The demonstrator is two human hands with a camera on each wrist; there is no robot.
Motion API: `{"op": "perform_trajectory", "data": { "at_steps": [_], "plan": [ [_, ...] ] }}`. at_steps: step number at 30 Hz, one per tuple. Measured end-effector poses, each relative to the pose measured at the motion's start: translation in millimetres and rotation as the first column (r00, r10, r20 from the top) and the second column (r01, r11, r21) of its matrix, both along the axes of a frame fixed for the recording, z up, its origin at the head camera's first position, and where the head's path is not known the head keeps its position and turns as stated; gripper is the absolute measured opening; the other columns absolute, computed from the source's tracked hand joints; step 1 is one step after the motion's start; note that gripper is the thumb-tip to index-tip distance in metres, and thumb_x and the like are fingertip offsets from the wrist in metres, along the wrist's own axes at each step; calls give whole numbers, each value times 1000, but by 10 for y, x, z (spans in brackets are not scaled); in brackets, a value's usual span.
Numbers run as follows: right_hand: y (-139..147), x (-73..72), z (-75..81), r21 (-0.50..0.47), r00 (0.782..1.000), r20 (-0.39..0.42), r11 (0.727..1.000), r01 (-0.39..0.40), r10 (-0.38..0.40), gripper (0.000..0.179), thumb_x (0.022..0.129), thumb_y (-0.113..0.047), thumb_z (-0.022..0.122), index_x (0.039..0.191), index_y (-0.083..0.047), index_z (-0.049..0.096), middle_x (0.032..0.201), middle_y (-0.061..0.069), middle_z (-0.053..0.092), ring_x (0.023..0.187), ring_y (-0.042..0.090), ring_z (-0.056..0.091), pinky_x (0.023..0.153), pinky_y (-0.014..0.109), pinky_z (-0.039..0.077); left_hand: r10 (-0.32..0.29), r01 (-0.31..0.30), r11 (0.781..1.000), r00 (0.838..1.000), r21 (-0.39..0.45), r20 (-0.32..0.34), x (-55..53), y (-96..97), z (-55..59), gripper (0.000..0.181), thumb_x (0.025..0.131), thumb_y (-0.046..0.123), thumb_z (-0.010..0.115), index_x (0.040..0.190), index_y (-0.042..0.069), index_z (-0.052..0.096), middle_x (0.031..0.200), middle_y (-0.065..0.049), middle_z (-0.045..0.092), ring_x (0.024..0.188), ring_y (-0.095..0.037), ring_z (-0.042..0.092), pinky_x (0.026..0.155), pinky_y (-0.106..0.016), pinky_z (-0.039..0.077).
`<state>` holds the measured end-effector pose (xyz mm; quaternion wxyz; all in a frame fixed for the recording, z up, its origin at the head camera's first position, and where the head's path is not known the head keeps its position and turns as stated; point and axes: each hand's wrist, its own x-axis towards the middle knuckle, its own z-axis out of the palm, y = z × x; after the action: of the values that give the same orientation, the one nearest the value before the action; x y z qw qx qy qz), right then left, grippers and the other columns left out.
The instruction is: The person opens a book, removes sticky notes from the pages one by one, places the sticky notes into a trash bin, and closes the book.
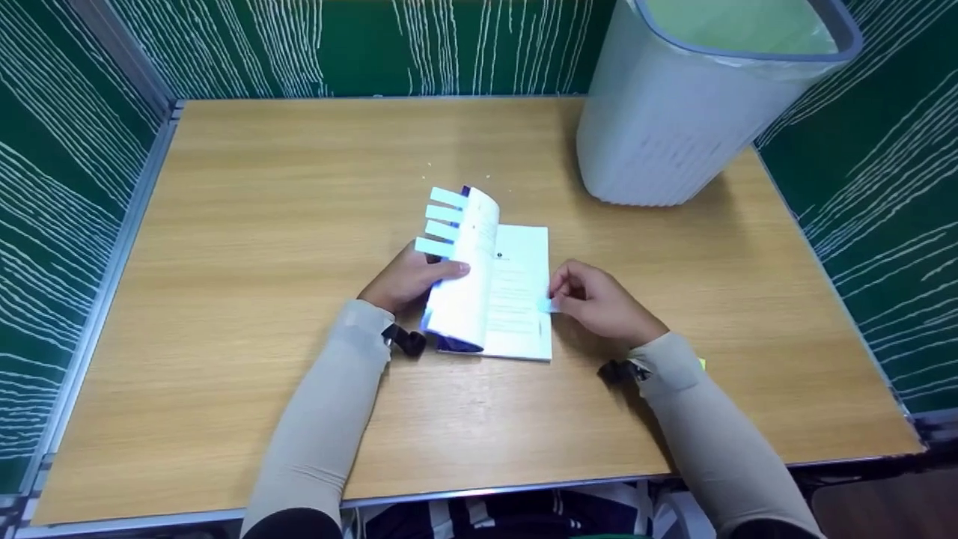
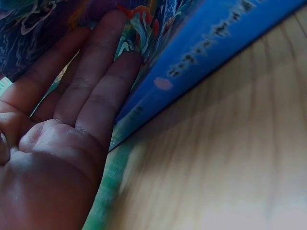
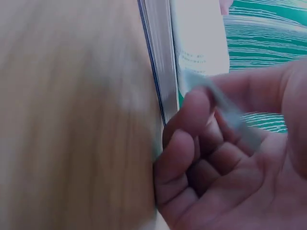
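An open book (image 1: 520,288) lies on the table, its left-hand pages raised and bowed. Several pale index tabs (image 1: 443,229) stick out from the left edge of those pages. My left hand (image 1: 408,278) grips that raised side, thumb on the page. Its fingers lie beneath against the colourful cover, beside the blue spine (image 2: 206,45) in the left wrist view. At the right page edge, my right hand (image 1: 602,303) pinches a small pale sticky tab (image 1: 550,305) between thumb and forefinger. In the right wrist view the tab (image 3: 235,120) is blurred; its other fingers are curled.
A tall light-grey bin (image 1: 673,120) with a liner stands at the table's back right. Small white specks dot the wooden table (image 1: 299,187) beyond the book. A bit of yellow-green (image 1: 703,364) shows beside the right sleeve. Green, white-streaked panels border the back and sides.
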<state>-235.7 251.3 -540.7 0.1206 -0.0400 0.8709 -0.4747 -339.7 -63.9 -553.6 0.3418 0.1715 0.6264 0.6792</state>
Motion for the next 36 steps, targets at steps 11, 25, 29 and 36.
{"op": "perform_trajectory", "data": {
  "at_steps": [11, 25, 29, 36],
  "plan": [
    [-28, -89, 58, 130, 999, 6, 991, -39, 38, 13, 98, -12, 65, 110, -12, 58, 99, 7, 63, 86, 24, 59, 64, 29, 52, 6, -6, 1000, 1000, 7, 8, 12, 5, 4, 64, 93, 29, 79, 149, 21, 49, 131, -12, 69, 112, -34, 73, 92, -47, 62],
    [-67, -278, 98, 223, 998, 62, 975, -1, -14, 44, 77, -25, 93, 94, -11, 55, 88, 5, 60, 80, 21, 56, 66, 30, 47, 8, -10, 999, 1000, 51, 23, 11, 8, -2, 63, 93, 23, 78, 149, 22, 49, 132, -14, 68, 113, -36, 72, 92, -49, 62],
    [-73, -293, 106, 255, 993, 109, 967, 4, -33, 44, 78, -28, 92, 94, -11, 55, 90, 7, 58, 82, 24, 54, 68, 33, 46, 3, -5, 999, 999, 42, 49, 16, -1, 16, 65, 94, 24, 78, 151, 24, 47, 134, -13, 68, 115, -35, 72, 93, -49, 61],
    [12, -133, 117, 254, 996, 62, 966, 45, -62, 33, 87, -30, 85, 100, -13, 60, 95, 6, 60, 86, 23, 56, 70, 33, 49, 15, -15, 1000, 999, 17, 34, 45, 1, 47, 63, 95, 24, 76, 151, 24, 47, 133, -12, 68, 115, -34, 72, 93, -47, 62]
  ]
}}
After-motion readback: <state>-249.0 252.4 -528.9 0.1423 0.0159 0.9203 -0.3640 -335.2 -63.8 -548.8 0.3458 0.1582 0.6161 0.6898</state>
